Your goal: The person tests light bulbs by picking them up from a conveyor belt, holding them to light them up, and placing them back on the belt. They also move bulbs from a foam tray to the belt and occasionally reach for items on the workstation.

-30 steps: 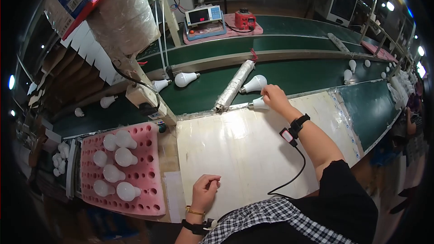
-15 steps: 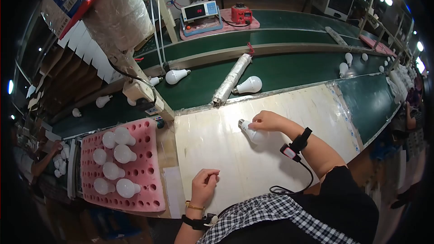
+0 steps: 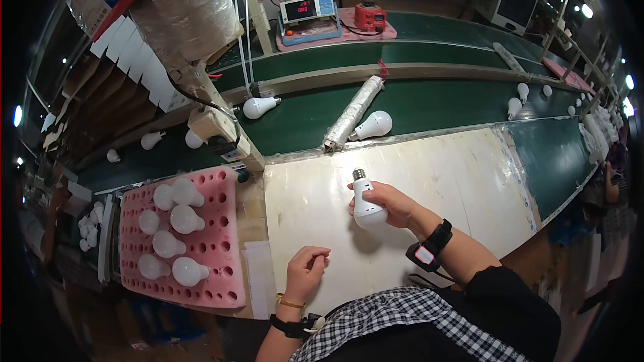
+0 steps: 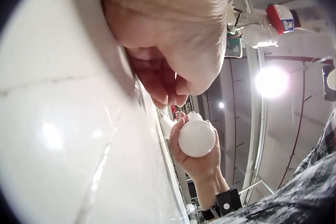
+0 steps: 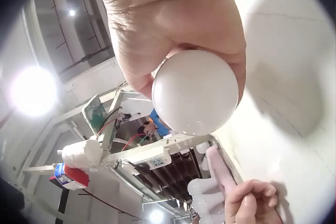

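In the head view the right hand (image 3: 394, 205) grips a white bulb (image 3: 368, 209) above the pale board (image 3: 315, 214), its metal screw base pointing away from the body. The bulb's round dome (image 5: 195, 92) fills the middle of the right wrist view, with fingers curled round it. Loosely curled and holding nothing, the left hand (image 3: 306, 273) rests on the board near its lower left. The left wrist view shows this hand (image 4: 168, 40) close up, with the held bulb (image 4: 197, 138) beyond it.
A pink foam tray (image 3: 212, 241) holding several bulbs lies at the left. Behind the board, a green belt (image 3: 429, 108) carries a wrapped bar (image 3: 354, 112) and a bulb (image 3: 374, 125). A post with a socket box (image 3: 213, 127) stands between tray and board. Farther back is a meter (image 3: 307, 11).
The right hand has brought a bulb from the belt's near edge onto the board side, and its base now points away. The meter's digits differ. The left hand has stayed about where it was.
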### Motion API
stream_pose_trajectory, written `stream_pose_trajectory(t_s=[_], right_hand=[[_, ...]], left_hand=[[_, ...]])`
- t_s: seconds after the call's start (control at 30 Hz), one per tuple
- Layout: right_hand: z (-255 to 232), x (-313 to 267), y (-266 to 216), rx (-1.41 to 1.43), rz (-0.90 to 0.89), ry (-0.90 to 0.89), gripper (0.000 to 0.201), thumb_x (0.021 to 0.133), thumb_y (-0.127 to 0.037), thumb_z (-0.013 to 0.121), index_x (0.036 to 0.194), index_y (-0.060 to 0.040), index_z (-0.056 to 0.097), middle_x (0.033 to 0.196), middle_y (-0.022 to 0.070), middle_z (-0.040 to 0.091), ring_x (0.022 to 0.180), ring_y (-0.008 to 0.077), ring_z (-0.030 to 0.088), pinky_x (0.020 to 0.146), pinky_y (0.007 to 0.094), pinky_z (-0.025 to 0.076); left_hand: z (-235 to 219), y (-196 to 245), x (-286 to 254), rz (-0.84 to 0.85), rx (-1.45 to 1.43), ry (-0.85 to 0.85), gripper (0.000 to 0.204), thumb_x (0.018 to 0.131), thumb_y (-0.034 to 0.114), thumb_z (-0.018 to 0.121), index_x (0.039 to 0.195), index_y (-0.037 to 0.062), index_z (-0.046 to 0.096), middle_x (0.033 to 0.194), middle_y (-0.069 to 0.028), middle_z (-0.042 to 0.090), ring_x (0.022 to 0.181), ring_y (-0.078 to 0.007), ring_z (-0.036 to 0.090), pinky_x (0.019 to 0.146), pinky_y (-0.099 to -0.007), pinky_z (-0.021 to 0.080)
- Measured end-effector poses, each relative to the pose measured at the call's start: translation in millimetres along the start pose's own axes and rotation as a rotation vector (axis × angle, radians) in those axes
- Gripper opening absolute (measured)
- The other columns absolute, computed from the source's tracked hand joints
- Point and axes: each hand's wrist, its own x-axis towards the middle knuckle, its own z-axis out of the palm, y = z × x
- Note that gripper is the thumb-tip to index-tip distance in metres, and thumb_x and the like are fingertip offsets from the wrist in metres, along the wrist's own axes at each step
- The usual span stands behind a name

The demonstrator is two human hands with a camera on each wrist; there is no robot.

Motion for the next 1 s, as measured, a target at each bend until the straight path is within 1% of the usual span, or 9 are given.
stream_pose_trajectory(t_s=[0.07,0.13,0.2,0.3,0.4,0.53,0.63,0.83,1.0], right_hand=[[3,1,10,0.052,-0.003,0.051,0.053,0.091,-0.030,0.059,0.134,-0.0045,0.042,0.107,0.0119,0.063,0.101,0.0235,0.064,0.088,0.0367,0.052],[1,2,18,0.093,-0.005,0.047,0.049,0.092,-0.028,0.057,0.133,-0.0040,0.043,0.107,0.0122,0.063,0.101,0.0245,0.064,0.088,0.0383,0.053],[-1,5,26,0.259,0.020,0.006,0.046,0.093,-0.026,0.057,0.131,-0.0042,0.043,0.107,0.0128,0.063,0.101,0.0258,0.064,0.088,0.0395,0.053],[-3,8,37,0.260,-0.039,0.063,0.043,0.094,-0.025,0.055,0.130,-0.0043,0.044,0.109,0.0144,0.061,0.102,0.0281,0.064,0.088,0.0421,0.054],[-8,9,42,0.355,-0.019,0.066,0.042,0.095,-0.025,0.054,0.130,-0.0048,0.044,0.111,0.0159,0.060,0.102,0.0295,0.063,0.086,0.0445,0.055],[-11,10,43,0.450,0.019,0.012,0.041,0.096,-0.027,0.050,0.130,-0.0054,0.044,0.111,0.0165,0.060,0.102,0.0301,0.063,0.086,0.0449,0.055],[-13,13,49,0.373,-0.012,0.063,0.040,0.096,-0.028,0.048,0.129,-0.0053,0.044,0.110,0.0162,0.060,0.101,0.0304,0.063,0.085,0.0443,0.055],[-16,14,51,0.463,0.006,0.050,0.038,0.096,-0.027,0.046,0.127,-0.0054,0.045,0.108,0.0160,0.061,0.101,0.0305,0.063,0.085,0.0441,0.055],[-13,10,49,0.439,0.001,0.081,0.038,0.096,-0.026,0.044,0.128,-0.0049,0.045,0.108,0.0157,0.061,0.102,0.0305,0.063,0.085,0.0450,0.054]], left_hand=[[1,0,0,-0.006,-0.001,-0.002,0.015,0.090,-0.002,0.054,0.097,-0.0008,0.067,0.091,-0.0079,0.064,0.077,-0.0129,0.066,0.068,-0.0236,0.054],[0,-1,0,-0.008,0.000,0.001,0.015,0.090,-0.002,0.054,0.097,-0.0008,0.067,0.091,-0.0080,0.064,0.077,-0.0131,0.067,0.068,-0.0237,0.054],[1,-6,0,-0.002,-0.027,0.003,0.015,0.090,-0.002,0.053,0.097,-0.0010,0.067,0.092,-0.0082,0.065,0.078,-0.0135,0.067,0.069,-0.0239,0.054],[1,-6,1,0.003,-0.021,-0.002,0.015,0.089,-0.002,0.053,0.097,-0.0009,0.067,0.092,-0.0081,0.064,0.078,-0.0131,0.067,0.069,-0.0236,0.054],[2,-8,1,0.005,-0.055,0.007,0.015,0.089,-0.002,0.054,0.097,-0.0007,0.067,0.093,-0.0079,0.064,0.078,-0.0128,0.066,0.069,-0.0234,0.054],[1,-7,1,0.013,-0.042,-0.005,0.015,0.089,-0.002,0.054,0.097,-0.0004,0.067,0.094,-0.0076,0.064,0.078,-0.0124,0.066,0.069,-0.0234,0.055],[-1,-6,1,0.039,-0.005,-0.020,0.015,0.089,-0.002,0.054,0.097,-0.0004,0.067,0.093,-0.0073,0.064,0.078,-0.0122,0.066,0.070,-0.0235,0.055],[0,-2,1,0.036,-0.022,-0.016,0.015,0.089,-0.003,0.054,0.096,-0.0002,0.067,0.092,-0.0076,0.064,0.078,-0.0117,0.065,0.070,-0.0233,0.054],[0,-6,0,0.024,-0.020,-0.007,0.016,0.089,-0.003,0.053,0.096,0.0000,0.067,0.091,-0.0075,0.065,0.078,-0.0115,0.066,0.070,-0.0230,0.054]])
